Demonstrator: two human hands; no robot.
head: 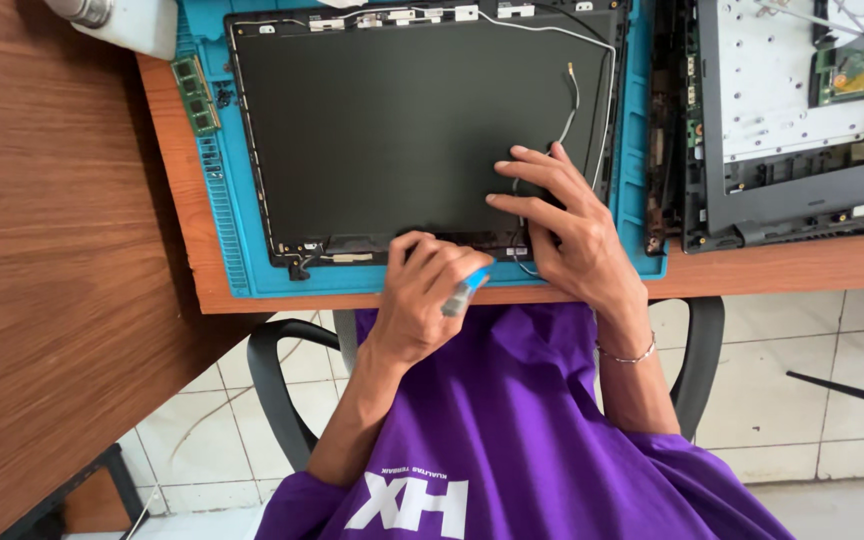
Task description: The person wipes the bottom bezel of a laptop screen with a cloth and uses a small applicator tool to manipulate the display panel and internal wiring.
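A dark laptop screen panel (402,120) lies flat on a blue work mat (242,250) on the wooden desk. My left hand (417,295) is closed around a small tool with a blue and grey handle (464,290), its tip at the panel's near edge by the hinge area. My right hand (567,230) rests on the panel's near right corner, fingers spread and pressing on it. Thin grey and white cables (570,105) run along the panel's right side and under my right fingers. A thin bracelet sits on my right wrist.
A green memory module (195,95) lies on the mat's left edge. An opened laptop base (792,110) with an exposed board sits to the right. A white object (132,20) stands at the far left corner. Black chair arms (272,390) and tiled floor lie below.
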